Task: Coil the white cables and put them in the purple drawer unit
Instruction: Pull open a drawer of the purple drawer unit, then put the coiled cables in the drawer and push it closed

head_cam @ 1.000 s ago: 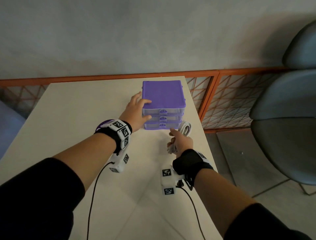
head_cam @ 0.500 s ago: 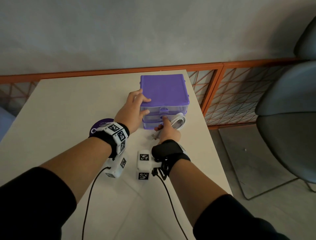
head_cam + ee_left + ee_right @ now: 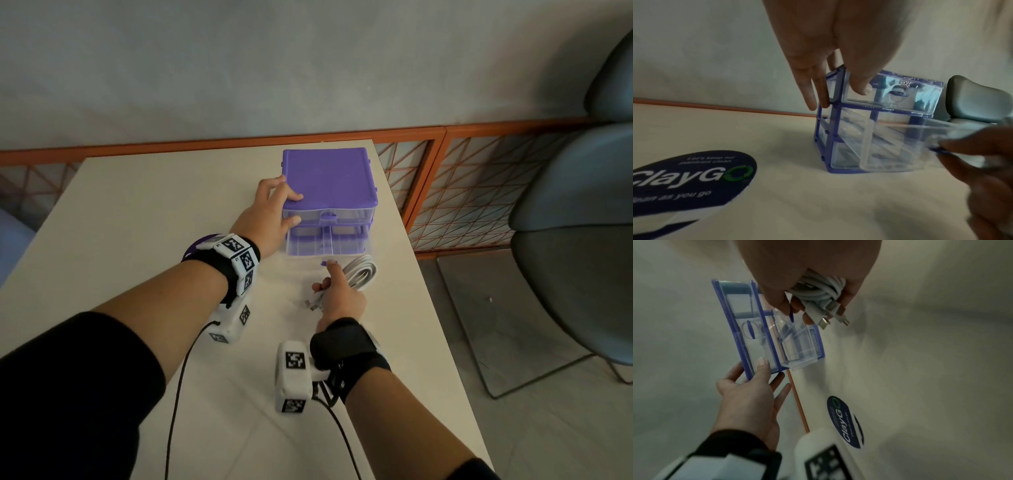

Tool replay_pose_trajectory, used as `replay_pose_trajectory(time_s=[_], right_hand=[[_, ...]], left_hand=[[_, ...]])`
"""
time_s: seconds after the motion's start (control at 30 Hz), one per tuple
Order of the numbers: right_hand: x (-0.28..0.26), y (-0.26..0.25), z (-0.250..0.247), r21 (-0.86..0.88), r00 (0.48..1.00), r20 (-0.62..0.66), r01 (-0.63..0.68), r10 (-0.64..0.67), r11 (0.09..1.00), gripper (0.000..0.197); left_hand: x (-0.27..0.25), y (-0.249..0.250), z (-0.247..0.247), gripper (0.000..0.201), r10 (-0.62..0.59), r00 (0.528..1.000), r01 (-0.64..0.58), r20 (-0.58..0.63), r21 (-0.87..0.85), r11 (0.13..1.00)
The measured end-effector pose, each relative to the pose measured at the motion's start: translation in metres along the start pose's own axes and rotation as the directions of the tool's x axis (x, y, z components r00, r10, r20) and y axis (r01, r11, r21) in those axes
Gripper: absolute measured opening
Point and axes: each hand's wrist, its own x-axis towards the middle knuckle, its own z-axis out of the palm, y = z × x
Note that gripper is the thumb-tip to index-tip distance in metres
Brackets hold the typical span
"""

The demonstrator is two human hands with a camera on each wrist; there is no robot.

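Observation:
The purple drawer unit [image 3: 329, 178] stands at the table's far right. My left hand [image 3: 270, 209] braces its left front corner, fingers straight along the side [image 3: 818, 91] and thumb at the top front edge. The clear drawer [image 3: 325, 245] under the top one is pulled out. My right hand [image 3: 337, 291] pinches its small purple handle [image 3: 327, 263] between thumb and forefinger. The other fingers of that hand grip the coiled white cables [image 3: 361, 274], whose plugs [image 3: 830, 318] stick out below the palm. The open drawer [image 3: 797, 340] looks empty.
A round dark "ClayGo" sticker [image 3: 694, 175] lies on the white table [image 3: 154, 205] under my left wrist. The table's right edge runs close beside the unit. Beyond it are an orange mesh railing [image 3: 428, 192] and a grey chair [image 3: 582, 240].
My right hand, still holding the cables, reached the drawer handle and pulled the drawer out toward me. My left hand stayed on the unit's corner.

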Motion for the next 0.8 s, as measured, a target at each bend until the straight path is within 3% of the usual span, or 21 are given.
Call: replay_pose_trajectory(time_s=[0.33,0.47,0.53,0.6,0.7,0.77,0.8], right_hand=[[-0.028,0.006,-0.042,-0.025,0.995,-0.027,0.092,-0.093,0.995,0.028],[-0.031,-0.013,-0.047,-0.153,0.938,-0.028,0.338,-0.346,0.928,0.039],[-0.029,-0.032,-0.038,-0.356,0.841,0.092,0.528,-0.534,0.771,0.046],[-0.028,-0.058,-0.023,-0.573,0.763,0.297,0.623,-0.574,0.533,0.047],[-0.021,-0.090,0.000,-0.800,0.753,0.553,0.599,-0.356,0.026,0.047],[-0.010,-0.098,0.015,-0.788,0.759,0.610,0.548,-0.230,-0.282,0.047],[-0.004,-0.099,0.022,-0.763,0.766,0.617,0.523,-0.183,-0.381,0.048]], left_hand=[[-0.001,0.002,0.003,0.039,0.001,1.000,-0.001,-0.020,-0.035,0.999],[-0.001,0.002,0.002,0.038,-0.007,1.000,0.007,-0.018,-0.039,0.999],[-0.001,0.002,0.002,0.037,-0.008,1.000,0.008,-0.011,-0.050,0.999],[0.000,0.003,0.001,0.037,-0.022,1.000,0.021,-0.005,-0.059,0.998],[0.000,0.003,-0.001,0.037,-0.020,1.000,0.020,0.004,-0.074,0.997],[0.000,0.003,0.000,0.038,-0.023,1.000,0.023,0.001,-0.063,0.998],[0.001,0.003,0.000,0.039,-0.024,1.000,0.024,0.001,-0.059,0.998]])
